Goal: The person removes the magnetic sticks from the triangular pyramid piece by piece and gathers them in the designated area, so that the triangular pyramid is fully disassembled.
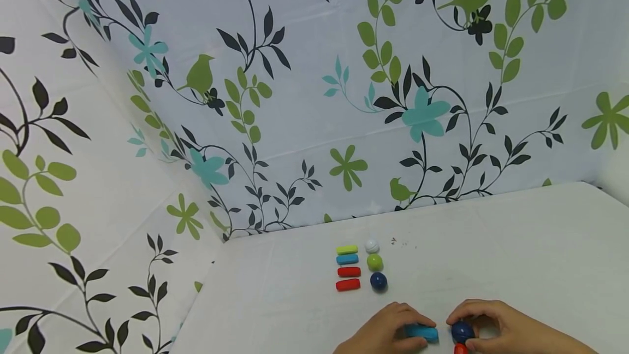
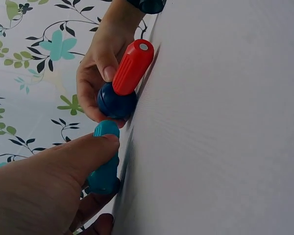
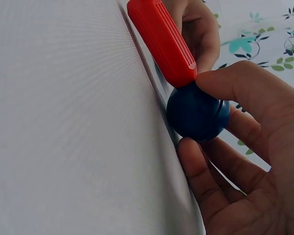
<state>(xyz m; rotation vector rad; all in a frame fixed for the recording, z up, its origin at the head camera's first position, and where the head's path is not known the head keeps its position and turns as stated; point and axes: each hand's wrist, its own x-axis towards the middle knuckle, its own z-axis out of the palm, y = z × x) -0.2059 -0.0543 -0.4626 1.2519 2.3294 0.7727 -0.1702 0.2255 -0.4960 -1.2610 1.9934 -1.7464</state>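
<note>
In the head view my left hand (image 1: 385, 332) is low on the table, pinching a light blue stick (image 1: 422, 332) between thumb and fingers. To its right, my right hand (image 1: 506, 325) holds a dark blue ball (image 1: 462, 332) with thumb and fingertips around it. A red stick (image 3: 164, 44) with a ribbed side meets the ball, and in the left wrist view a small silvery disc shows in its free end. The light blue stick (image 2: 105, 159) points toward the ball, with a short gap between them in the head view.
Beyond the hands lie two columns on the white table (image 1: 275, 299). One has a yellow-green stick (image 1: 346, 249), a blue stick (image 1: 347, 259) and two red sticks (image 1: 348, 284). The other has a white ball (image 1: 372, 246), a green ball (image 1: 374, 262) and a dark blue ball (image 1: 379, 281).
</note>
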